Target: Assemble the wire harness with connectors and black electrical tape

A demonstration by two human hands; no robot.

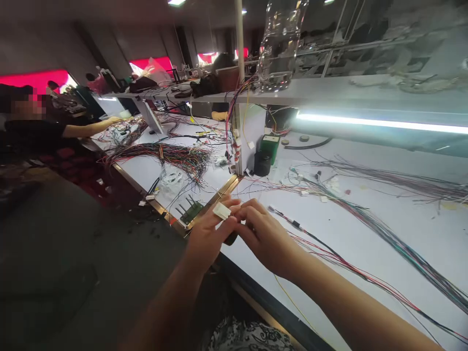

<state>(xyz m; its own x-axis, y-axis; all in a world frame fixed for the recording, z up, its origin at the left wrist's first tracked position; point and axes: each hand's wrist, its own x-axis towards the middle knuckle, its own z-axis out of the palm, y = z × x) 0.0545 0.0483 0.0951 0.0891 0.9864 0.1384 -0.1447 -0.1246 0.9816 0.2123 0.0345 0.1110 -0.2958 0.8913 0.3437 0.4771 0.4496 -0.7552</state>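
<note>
Near the front corner of the table, both hands meet. My left hand [208, 234] is closed on a white plastic connector housing [221, 211], which sticks up between thumb and fingers. Pressed close beside it, my right hand [261, 236] has its thumb and fingers pinched together; whatever they grip is hidden. A dark rounded thing [231, 238] shows just below the fingertips, too little of it to name. A yellow wire [292, 300] runs down across the table edge below my right forearm. Red and black wires [340, 261] with a small plug lie right of my hands.
A green board with upright pins [190, 212] sits left of my hands. Beyond are a wire bundle [175, 156], a plastic bag [171, 180] and a green box [269, 146]. More wires [395, 239] cross the right side. A bottle [280, 48] stands on the shelf; a co-worker [40, 129] works at left.
</note>
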